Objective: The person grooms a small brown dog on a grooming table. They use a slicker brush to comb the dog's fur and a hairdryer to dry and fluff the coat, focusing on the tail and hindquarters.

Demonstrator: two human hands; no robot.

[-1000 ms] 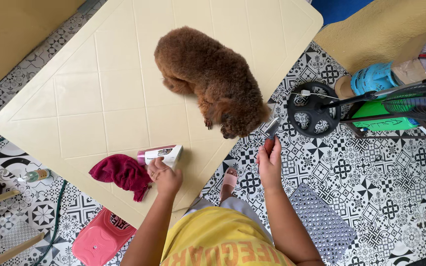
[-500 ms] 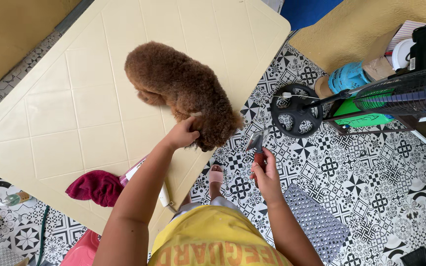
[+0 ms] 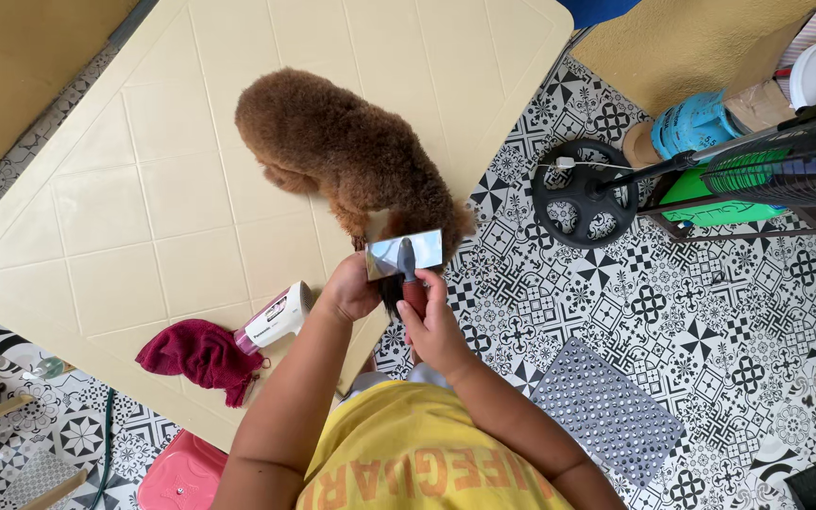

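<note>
The cream desk [image 3: 144, 217] carries a small brown curly-coated dog [image 3: 351, 156], which stands near the desk edge just beyond the fingers. The dog is judged soft, yielding and liable to move on its own; it should be held gently at the head or chin, never squeezed. The left hand [image 3: 351, 288] is raised from a bent forearm to the dog's head end, its fingers curled shut against the fur at the underside of the head; what exactly they enclose cannot be made out. The right hand [image 3: 432, 321] sits just beside the left, wrist cocked upward, its fingers wrapped firmly round the red handle of a slicker brush [image 3: 405, 257]. The brush is judged light and rigid, with fine wire pins that can scratch; the handle is the correct hold. Its flat metal head lies directly above the fingertips, against the dog's face.
</note>
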